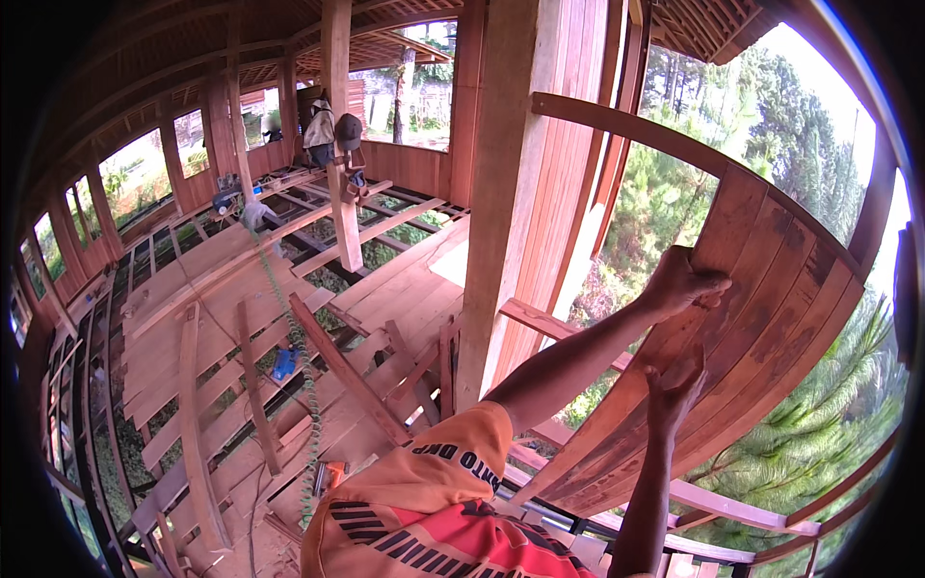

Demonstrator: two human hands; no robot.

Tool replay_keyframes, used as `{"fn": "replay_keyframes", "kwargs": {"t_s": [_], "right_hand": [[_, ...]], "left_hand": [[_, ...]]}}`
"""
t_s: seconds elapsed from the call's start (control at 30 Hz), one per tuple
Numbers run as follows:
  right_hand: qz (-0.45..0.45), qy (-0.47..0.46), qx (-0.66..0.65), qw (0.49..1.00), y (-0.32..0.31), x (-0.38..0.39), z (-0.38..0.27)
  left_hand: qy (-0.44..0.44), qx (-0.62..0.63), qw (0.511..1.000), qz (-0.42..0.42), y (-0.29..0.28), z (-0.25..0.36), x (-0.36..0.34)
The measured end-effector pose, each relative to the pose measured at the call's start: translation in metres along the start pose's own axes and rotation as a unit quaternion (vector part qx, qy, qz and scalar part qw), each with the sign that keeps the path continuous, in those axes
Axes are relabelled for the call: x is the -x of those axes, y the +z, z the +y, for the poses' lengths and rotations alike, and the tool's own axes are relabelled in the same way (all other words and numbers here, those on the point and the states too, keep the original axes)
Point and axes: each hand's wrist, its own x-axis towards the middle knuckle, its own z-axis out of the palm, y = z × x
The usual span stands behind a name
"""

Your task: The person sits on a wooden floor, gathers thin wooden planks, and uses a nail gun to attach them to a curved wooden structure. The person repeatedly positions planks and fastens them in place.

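My left hand (684, 281), extending from an orange sleeve, has its fingers curled at the left edge of a panel of reddish-brown planks (785, 318), gripping it. The panel stands at the right in a window-like opening, its upper part under a curved wooden rail (636, 123), its face darkly stained in patches. Below, my right hand (674, 390) is raised against the panel's face with fingers spread and slightly bent. A tall wooden post (501, 193) rises just left of the panel.
Loose planks (198, 405) lie across partly boarded floor joists with open gaps. A green coiled hose (303, 385) crosses them, beside a blue tool (287, 362) and an orange tool (332, 472). A cap and bag (323, 135) hang on a middle post. Trees show outside.
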Motion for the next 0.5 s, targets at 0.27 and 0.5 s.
{"fn": "replay_keyframes", "kwargs": {"t_s": [0.27, 0.5], "right_hand": [[-0.040, 0.027, 0.174, 0.984, 0.027, -0.034, 0.017], [-0.076, -0.011, 0.236, 0.969, 0.053, -0.037, 0.070]], "left_hand": [[-0.067, 0.095, 0.992, 0.045, -0.002, -0.055, -0.039], [-0.068, 0.037, 0.996, 0.032, -0.006, -0.065, -0.059]]}}
